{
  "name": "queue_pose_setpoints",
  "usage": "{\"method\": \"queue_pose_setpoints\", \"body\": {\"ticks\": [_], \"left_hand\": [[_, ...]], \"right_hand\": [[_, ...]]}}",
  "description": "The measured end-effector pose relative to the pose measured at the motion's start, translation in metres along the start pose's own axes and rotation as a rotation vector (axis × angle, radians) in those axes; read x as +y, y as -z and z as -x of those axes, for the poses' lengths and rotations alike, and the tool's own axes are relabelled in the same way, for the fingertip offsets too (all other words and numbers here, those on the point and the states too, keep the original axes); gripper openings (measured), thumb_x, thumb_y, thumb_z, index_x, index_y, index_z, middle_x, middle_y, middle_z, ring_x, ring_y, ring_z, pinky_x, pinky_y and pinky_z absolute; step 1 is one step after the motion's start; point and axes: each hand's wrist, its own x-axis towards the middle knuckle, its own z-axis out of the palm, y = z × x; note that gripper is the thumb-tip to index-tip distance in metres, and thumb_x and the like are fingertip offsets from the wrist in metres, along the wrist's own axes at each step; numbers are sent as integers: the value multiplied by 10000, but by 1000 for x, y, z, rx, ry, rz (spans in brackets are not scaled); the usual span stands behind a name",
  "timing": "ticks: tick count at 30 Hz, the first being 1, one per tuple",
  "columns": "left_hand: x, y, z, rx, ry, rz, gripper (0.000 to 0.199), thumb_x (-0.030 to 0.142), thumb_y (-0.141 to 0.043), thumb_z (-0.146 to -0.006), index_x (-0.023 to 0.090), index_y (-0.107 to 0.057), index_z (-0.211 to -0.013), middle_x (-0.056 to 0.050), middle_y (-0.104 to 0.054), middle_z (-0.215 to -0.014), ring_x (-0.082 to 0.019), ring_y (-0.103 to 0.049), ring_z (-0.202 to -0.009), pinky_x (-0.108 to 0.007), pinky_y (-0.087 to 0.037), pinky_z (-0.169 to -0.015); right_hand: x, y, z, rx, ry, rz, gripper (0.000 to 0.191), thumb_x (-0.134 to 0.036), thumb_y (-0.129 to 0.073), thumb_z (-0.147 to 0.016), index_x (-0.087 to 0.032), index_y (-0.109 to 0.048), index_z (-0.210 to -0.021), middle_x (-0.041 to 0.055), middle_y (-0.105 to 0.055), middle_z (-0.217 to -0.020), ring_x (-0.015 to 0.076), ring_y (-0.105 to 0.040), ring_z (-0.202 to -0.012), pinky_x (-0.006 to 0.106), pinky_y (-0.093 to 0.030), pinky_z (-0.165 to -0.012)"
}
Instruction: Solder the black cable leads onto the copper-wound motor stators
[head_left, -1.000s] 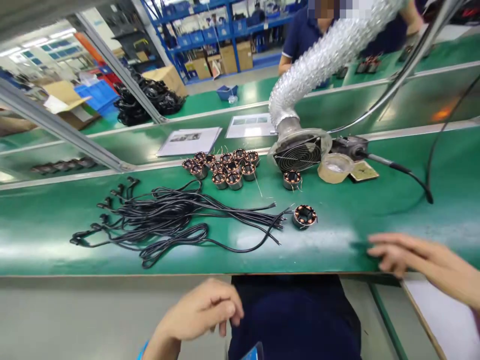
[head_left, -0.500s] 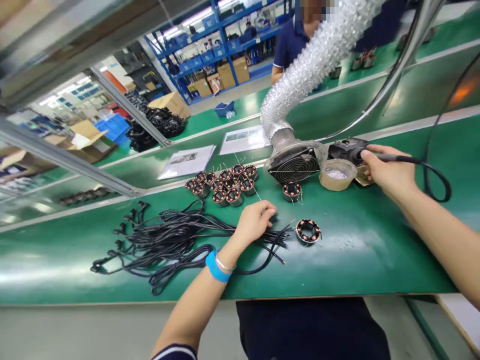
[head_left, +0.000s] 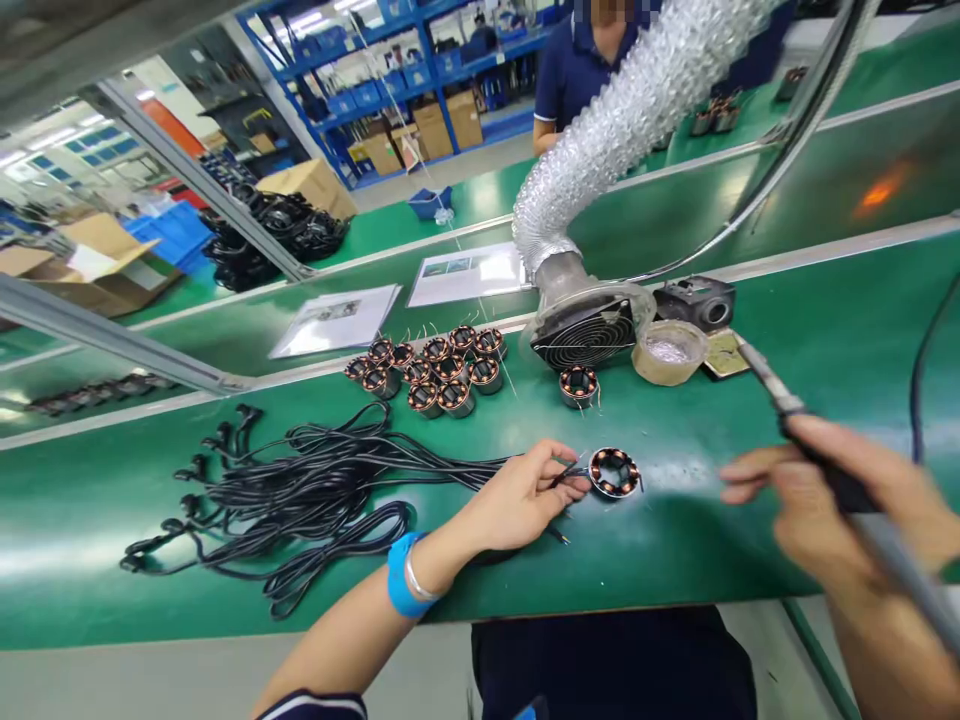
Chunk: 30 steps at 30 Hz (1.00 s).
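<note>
Blue wristband (head_left: 400, 578) w/ slvr bangle (head_left: 415, 581)

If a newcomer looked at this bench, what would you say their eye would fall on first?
Probably the shiny silver duct, slanting down from the top to a round black grille at the back of the bench. Next might come the tangle of black cables at left, with copper coils clustered behind it. At right, the blurred right hand gripping a soldering iron also stands out.
</note>
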Motion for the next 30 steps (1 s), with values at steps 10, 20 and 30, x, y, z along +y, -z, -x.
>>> {"method": "queue_pose_setpoints", "body": {"ticks": [10, 20, 30], "left_hand": [[4, 2, 10, 130, -153, 7, 569, -20, -405, -705, 208, -417, -1226, -103, -644, -1360, -182, -610, -1258, -431, -422, -1149], [16, 3, 13, 110, -104, -248, 397, 96, -442, -857, 203, -471, -1238, -74, -713, -1158, -201, -676, -1066, -345, -518, -940], [10, -9, -1, 47, -17, -376, 168, 312, -449, -943, 198, -535, -855, 7, -548, -777, -152, -504, -746, -268, -389, -680]], "right_hand": [[-43, -84, -5, -270, 471, -46, 288, -40, -619, -872, -211, -607, -1103, 49, -751, -941, 174, -667, -748, 330, -581, -708], [-36, -90, -10, -256, 495, -18, 299, -34, -606, -885, -215, -600, -1122, 10, -691, -793, 156, -602, -692, 302, -520, -657], [-28, -61, -4, -438, 443, -4, 357, -57, -571, -908, -205, -575, -1232, 41, -724, -922, 156, -621, -708, 280, -547, -665]]}}
